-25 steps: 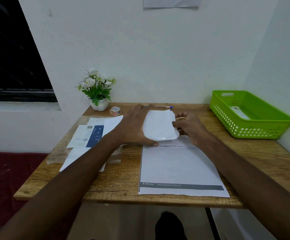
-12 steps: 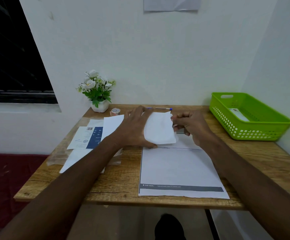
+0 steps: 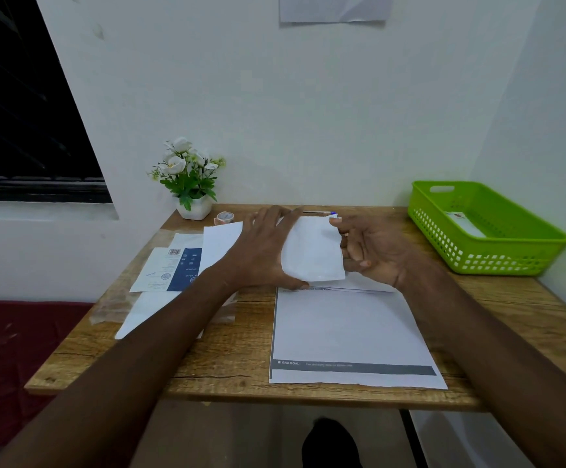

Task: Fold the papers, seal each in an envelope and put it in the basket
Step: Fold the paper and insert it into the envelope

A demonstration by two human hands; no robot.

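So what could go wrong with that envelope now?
The left hand and right hand hold the envelope up off the table, so it could crumple or slip. The tape roll sits behind the left hand, so reaching for it might knock the flower pot.

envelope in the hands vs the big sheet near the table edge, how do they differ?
The envelope is small and tilted up, held between the left hand and right hand; the sheet is much larger, flat on the table, untouched. The sheet carries a dark printed band; the envelope looks blank. Both are white.
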